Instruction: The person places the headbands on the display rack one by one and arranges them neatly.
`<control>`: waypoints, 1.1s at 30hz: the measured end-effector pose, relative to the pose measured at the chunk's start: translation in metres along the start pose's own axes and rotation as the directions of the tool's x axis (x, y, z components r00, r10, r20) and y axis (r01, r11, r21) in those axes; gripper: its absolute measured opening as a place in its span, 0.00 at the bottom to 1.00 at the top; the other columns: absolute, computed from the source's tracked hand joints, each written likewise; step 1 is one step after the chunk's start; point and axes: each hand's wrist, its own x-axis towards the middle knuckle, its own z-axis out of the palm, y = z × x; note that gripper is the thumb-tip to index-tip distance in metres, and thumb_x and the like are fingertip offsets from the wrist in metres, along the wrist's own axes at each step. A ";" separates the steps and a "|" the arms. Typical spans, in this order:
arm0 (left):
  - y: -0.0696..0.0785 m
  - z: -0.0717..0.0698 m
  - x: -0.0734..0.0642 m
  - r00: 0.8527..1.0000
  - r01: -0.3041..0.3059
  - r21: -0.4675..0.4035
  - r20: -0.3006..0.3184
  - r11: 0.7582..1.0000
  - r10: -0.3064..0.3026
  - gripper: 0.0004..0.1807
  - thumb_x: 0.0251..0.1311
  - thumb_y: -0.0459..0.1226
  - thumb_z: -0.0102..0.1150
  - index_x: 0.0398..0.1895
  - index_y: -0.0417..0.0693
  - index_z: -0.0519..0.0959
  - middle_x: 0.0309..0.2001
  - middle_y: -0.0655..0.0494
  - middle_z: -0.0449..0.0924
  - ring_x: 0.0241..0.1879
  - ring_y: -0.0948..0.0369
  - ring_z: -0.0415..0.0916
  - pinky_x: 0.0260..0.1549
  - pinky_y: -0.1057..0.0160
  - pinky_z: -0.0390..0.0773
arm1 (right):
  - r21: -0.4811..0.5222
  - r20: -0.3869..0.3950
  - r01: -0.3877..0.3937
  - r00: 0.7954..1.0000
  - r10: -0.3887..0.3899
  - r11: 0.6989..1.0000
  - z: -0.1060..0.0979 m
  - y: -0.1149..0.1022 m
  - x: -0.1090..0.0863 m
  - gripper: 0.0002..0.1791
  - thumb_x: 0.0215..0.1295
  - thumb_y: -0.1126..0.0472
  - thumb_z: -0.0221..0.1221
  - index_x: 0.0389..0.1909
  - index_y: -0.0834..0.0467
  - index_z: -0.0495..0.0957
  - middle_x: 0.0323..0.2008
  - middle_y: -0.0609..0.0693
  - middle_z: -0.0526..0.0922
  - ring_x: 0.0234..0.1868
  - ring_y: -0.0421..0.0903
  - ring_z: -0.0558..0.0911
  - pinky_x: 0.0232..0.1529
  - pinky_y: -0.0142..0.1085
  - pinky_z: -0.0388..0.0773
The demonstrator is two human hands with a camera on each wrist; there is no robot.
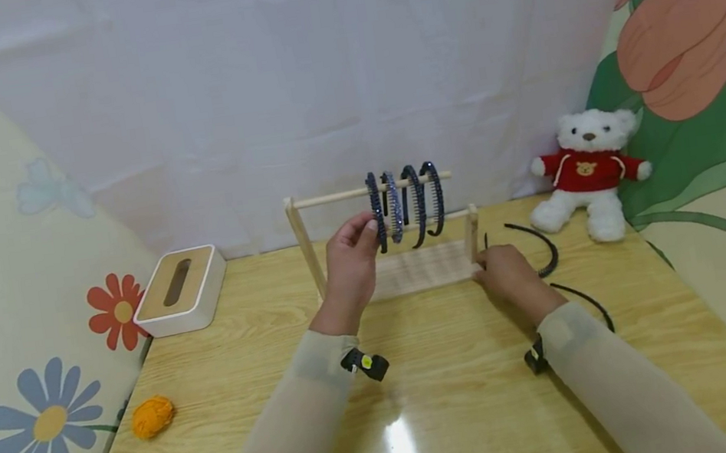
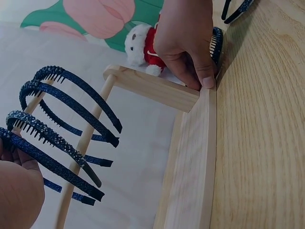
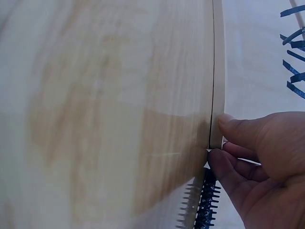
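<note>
A wooden headband rack (image 1: 411, 274) stands on the table, several dark toothed headbands hanging from its top rod. My left hand (image 1: 352, 259) pinches the leftmost headband (image 1: 375, 201) between thumb and fingers while it hangs on the rod. Beside that band is a speckled, glittery headband (image 1: 395, 214); two more dark ones hang further right. At the rack's right front corner, my right hand (image 1: 505, 272) grips the end of the base. In the right wrist view its thumb and index finger hold the base edge (image 3: 217, 95).
Two dark headbands lie on the table right of the rack, one curved headband (image 1: 551, 254) behind my right wrist and another headband (image 1: 589, 299) by the sleeve. A white teddy bear (image 1: 589, 175) sits back right. At left are a tissue box (image 1: 210, 287) and orange yarn (image 1: 152, 417).
</note>
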 end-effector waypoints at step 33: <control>0.002 -0.014 -0.006 1.000 0.020 0.033 0.023 0.999 -0.021 0.17 0.83 0.30 0.54 0.67 0.31 0.78 0.53 0.51 0.85 0.52 0.62 0.85 0.66 0.64 0.83 | -0.005 0.001 0.006 1.000 -0.006 1.000 0.002 0.002 0.002 0.13 0.79 0.58 0.66 0.52 0.63 0.89 0.47 0.62 0.91 0.50 0.61 0.88 0.52 0.55 0.86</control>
